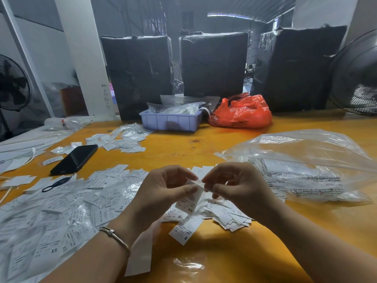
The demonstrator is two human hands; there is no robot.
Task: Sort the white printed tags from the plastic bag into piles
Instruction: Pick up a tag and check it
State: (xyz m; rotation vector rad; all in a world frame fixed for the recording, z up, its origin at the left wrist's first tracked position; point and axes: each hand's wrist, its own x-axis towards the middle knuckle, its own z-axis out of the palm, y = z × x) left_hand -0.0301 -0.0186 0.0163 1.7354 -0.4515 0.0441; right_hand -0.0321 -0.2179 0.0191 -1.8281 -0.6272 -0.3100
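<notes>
Head view: both hands, left hand (165,186) and right hand (232,184), pinch one XS tag (188,202) (reading its size); next, drop it left among the XS tags (59,237).

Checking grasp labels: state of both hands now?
Left hand: closed, pinching an XS tag.
Right hand: closed, pinching the same tag's top edge.
</notes>
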